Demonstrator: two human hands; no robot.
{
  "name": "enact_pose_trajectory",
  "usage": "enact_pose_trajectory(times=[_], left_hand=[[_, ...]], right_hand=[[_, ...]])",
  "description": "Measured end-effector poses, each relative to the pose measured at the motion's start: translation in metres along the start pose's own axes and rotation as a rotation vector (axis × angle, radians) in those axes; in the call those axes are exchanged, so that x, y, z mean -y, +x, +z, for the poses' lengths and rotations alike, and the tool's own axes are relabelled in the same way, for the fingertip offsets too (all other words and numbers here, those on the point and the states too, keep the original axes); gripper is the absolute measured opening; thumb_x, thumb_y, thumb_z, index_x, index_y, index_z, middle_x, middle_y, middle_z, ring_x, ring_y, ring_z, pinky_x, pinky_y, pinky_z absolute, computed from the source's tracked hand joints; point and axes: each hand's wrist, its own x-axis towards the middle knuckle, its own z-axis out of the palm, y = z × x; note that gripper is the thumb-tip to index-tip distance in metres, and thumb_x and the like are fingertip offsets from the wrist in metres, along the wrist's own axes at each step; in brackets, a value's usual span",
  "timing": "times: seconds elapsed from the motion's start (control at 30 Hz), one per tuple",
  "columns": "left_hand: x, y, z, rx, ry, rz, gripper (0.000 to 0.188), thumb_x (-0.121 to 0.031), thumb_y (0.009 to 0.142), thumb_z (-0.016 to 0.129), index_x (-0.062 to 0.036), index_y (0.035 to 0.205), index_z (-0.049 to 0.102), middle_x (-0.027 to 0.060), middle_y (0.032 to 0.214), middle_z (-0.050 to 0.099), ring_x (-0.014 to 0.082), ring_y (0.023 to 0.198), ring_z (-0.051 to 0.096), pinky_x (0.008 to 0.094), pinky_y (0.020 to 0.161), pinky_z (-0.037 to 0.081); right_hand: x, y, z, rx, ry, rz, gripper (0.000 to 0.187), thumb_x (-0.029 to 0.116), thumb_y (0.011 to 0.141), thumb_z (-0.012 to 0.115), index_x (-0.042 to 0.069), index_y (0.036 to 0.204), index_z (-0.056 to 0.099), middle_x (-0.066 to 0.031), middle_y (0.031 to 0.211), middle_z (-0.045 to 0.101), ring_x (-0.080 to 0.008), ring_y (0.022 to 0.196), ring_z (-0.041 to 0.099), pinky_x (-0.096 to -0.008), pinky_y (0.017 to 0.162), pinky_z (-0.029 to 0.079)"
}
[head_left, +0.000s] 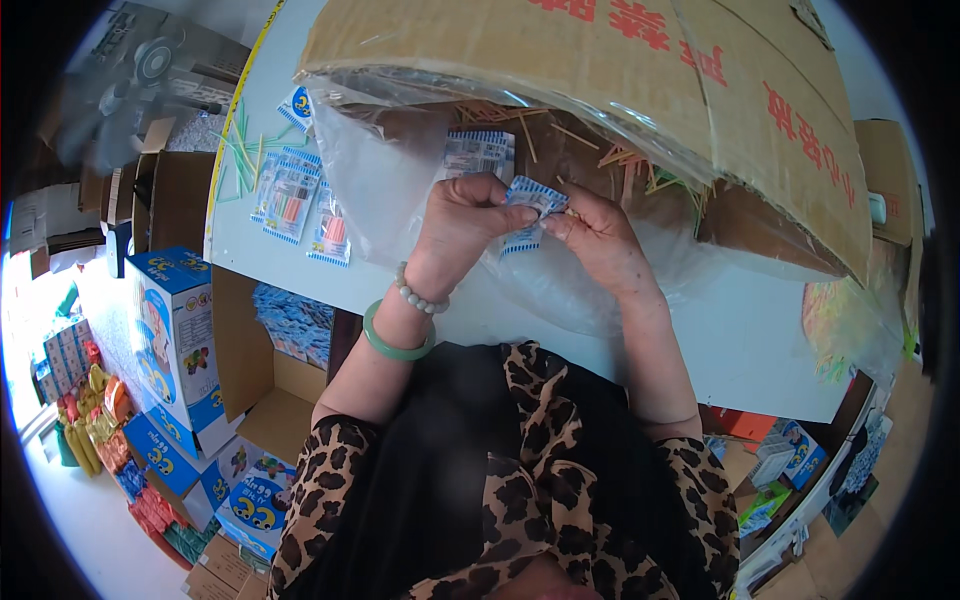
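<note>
A small blue-and-white plastic packet [522,240] is stretched between my two hands in front of the open cardboard box. My left hand [462,217] pinches it between thumb and fingers on one side. From the other side, my right hand [606,243] grips its edge with thumb and fingertips. Whether the packet is sealed or torn I cannot tell. Just behind my left hand lies another packet [480,148], inside the box mouth. Thin coloured sticks [628,160] are scattered further inside, and clear plastic film [370,190] hangs from the box opening.
The large cardboard box [560,50] covers the back of the white table [740,330]. Several filled packets [292,205] and loose green sticks [238,155] lie at the left. Below stands an open carton [240,340] with packets, beside blue-and-white boxes [185,330]. Bundled sticks [840,320] sit at the right.
</note>
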Motion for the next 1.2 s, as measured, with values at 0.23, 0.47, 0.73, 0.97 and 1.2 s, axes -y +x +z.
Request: enact_pose_trajectory(times=[0.23, 0.47, 0.73, 0.97, 1.2], left_hand=[[0.001, -0.007, 0.004, -0.008, 0.137, 0.128, 0.010, 0.000, 0.071, 0.068, 0.0011, 0.067, 0.059, -0.0007, 0.063, 0.055, 0.0052, 0.060, 0.048, 0.0214, 0.055, 0.041], [0.001, -0.005, 0.006, -0.107, 0.231, 0.130, 0.014, -0.002, 0.070, 0.070, -0.0031, 0.064, 0.058, -0.0033, 0.056, 0.052, 0.0028, 0.049, 0.042, 0.0200, 0.044, 0.036], [-0.007, -0.008, 0.017, 0.053, 0.200, -0.011, 0.011, -0.007, 0.071, 0.071, -0.0019, 0.070, 0.062, -0.0021, 0.059, 0.055, 0.0021, 0.050, 0.045, 0.0182, 0.044, 0.037], [-0.006, -0.008, 0.017, 0.161, 0.029, -0.084, 0.012, -0.009, 0.072, 0.071, -0.0015, 0.074, 0.062, -0.0002, 0.061, 0.058, 0.0048, 0.049, 0.050, 0.0181, 0.044, 0.041], [-0.004, -0.008, 0.015, 0.147, -0.044, -0.087, 0.011, -0.008, 0.074, 0.070, -0.0009, 0.075, 0.062, 0.0012, 0.062, 0.058, 0.0062, 0.049, 0.052, 0.0184, 0.045, 0.042]], right_hand=[[-0.009, 0.000, -0.005, -0.066, -0.082, 0.045, 0.011, 0.007, 0.085, 0.053, 0.001, 0.095, 0.055, 0.0005, 0.074, 0.051, -0.0069, 0.068, 0.048, -0.0220, 0.062, 0.042], [0.027, 0.005, -0.007, -0.483, 0.253, -0.186, 0.013, 0.011, 0.087, 0.047, 0.001, 0.091, 0.054, -0.0068, 0.064, 0.051, -0.0165, 0.053, 0.052, -0.0311, 0.051, 0.047], [0.006, 0.031, 0.012, -0.683, 0.106, -0.575, 0.026, 0.025, 0.090, 0.046, 0.000, 0.095, 0.051, -0.0132, 0.068, 0.059, -0.0240, 0.062, 0.060, -0.0385, 0.057, 0.054], [0.022, 0.023, 0.024, -0.611, 0.106, -0.573, 0.026, 0.026, 0.092, 0.042, 0.001, 0.099, 0.042, -0.0131, 0.068, 0.060, -0.0228, 0.067, 0.061, -0.0387, 0.066, 0.052], [0.024, 0.005, 0.027, -0.578, 0.096, -0.460, 0.020, 0.023, 0.092, 0.041, 0.003, 0.091, 0.039, -0.0119, 0.066, 0.060, -0.0249, 0.069, 0.062, -0.0389, 0.086, 0.040]])
